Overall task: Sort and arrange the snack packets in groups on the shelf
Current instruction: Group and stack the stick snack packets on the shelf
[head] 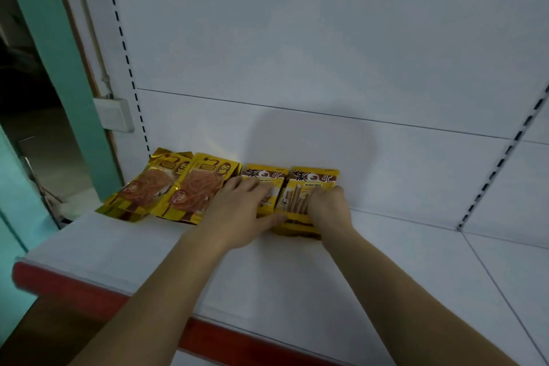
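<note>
Against the shelf (267, 276) back panel, left hand (237, 211) lies flat, fingers extended, on one stick-snack packet (261, 184); right hand (328, 205) curls onto its twin (300, 208). Sideways pushing could topple the leaning noodle-snack packets (178, 187).

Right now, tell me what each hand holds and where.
Left hand rests flat on one packet; right hand grips the neighbouring packet's right side.

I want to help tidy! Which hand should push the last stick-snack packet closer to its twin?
Probably the right hand: its fingers are already curled on the rightmost stick packet, on its outer side. The left hand lies spread over the neighbouring stick packet and could steady that.
</note>
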A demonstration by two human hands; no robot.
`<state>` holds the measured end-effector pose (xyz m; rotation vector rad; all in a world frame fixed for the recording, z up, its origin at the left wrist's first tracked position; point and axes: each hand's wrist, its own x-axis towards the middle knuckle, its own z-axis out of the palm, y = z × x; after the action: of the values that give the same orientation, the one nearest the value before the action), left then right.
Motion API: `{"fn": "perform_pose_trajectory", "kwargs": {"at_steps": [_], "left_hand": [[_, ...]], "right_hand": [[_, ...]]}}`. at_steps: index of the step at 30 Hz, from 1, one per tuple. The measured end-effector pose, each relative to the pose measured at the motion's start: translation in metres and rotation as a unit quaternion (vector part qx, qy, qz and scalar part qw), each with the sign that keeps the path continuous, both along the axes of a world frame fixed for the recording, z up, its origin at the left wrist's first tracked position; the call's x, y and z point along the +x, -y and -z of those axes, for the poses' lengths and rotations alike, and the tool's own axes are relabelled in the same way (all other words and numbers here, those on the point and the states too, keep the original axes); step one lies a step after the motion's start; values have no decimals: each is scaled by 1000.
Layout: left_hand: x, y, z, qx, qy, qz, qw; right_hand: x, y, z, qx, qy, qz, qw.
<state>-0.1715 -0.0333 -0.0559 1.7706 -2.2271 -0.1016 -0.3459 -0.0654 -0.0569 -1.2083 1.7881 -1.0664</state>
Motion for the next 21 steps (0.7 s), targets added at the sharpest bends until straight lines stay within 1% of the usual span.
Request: {"fn": "perform_pose_trajectory", "kwargs": {"at_steps": [1,3,6,9,12,17,21], "left_hand": [[1,2,0,-7,4,3,1000],[4,6,-2,-15,23,10,1000],[8,10,-8,4,54,37,998],[9,14,-10,16,76,56,995],[10,18,-10,17,79,63,995],[5,17,-17,13,82,79,993],[-12,15,-24,-12,65,109,992]], "right_hand": [[0,0,0,0,-2,6,1000],[0,-3,-5,1,-44,1,999],[-1,-11,-10,-3,-146,-51,988],[0,-14,-13,17,-200,-87,976],[-1,-16,-14,12,-239,-104,965],[-10,-26,-19,-22,-278,-122,953],[-29,-42,-24,-71,-373,-93,921]]}}
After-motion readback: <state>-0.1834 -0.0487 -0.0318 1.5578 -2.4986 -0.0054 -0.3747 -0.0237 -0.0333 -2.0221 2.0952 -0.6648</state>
